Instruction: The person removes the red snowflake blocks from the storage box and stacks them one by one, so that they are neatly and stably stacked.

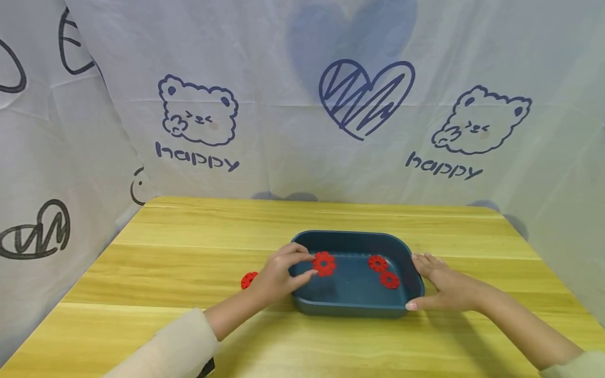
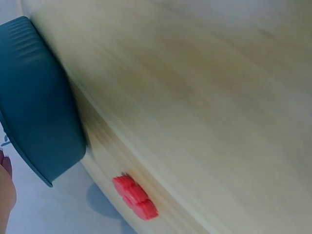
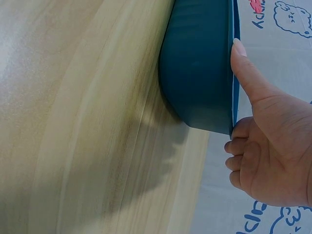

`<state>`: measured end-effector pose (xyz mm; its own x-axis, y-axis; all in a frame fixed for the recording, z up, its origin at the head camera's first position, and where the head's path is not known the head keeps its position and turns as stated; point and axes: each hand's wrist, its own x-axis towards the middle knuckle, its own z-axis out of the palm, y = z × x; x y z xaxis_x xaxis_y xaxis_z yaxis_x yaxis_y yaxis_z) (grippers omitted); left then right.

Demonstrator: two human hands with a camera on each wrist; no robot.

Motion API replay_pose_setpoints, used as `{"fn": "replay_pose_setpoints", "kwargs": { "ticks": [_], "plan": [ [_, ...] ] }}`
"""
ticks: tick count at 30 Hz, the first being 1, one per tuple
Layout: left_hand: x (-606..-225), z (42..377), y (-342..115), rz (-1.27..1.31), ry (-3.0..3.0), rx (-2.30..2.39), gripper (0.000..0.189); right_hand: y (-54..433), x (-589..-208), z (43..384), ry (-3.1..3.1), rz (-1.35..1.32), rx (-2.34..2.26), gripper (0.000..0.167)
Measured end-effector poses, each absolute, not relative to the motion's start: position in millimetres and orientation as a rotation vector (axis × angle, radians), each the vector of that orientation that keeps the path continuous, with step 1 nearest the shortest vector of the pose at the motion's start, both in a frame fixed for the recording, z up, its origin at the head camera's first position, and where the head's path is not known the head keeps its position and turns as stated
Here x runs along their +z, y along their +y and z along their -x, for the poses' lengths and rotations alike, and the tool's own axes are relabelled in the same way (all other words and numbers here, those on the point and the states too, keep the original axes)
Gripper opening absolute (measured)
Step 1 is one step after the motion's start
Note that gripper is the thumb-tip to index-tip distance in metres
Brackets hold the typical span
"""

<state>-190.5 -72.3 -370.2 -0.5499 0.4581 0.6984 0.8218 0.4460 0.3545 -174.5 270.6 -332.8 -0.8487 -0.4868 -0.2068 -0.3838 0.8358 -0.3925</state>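
Observation:
A dark teal plastic basin [image 1: 350, 310] sits on the table before me. Over its left end, the thumb and fingertips of my left hand [image 1: 279, 275] pinch the left edge of a red notched flower-shaped disc [image 1: 332, 264]. That disc [image 3: 256, 5] shows above the rim in the right wrist view. Two more red discs, one [image 1: 377, 264] partly against another [image 1: 389, 280], lie on the basin floor at right. My right hand [image 1: 446, 286] holds the right front corner, its thumb [image 3: 243, 66] on the rim and fingers at the end wall.
Left of the basin, red notched pieces [image 2: 135, 196] rest on the wooden table [image 1: 189, 231], partly behind my left hand in the head view. A black object [image 1: 206, 368] peeks out under the left sleeve. A printed white curtain [image 1: 283, 131] hangs behind the table.

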Motion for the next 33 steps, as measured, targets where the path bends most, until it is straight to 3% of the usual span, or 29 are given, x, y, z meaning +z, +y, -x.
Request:
{"fn": "replay_pose_setpoints", "kwargs": {
  "ticks": [33],
  "plan": [
    [-389.7, 178.8, -144.4, 0.847, -2.081, -0.931, 0.032, 269.9, -333.5, 175.3, 2.731, 0.659, -0.462, 0.106]
  ]
}}
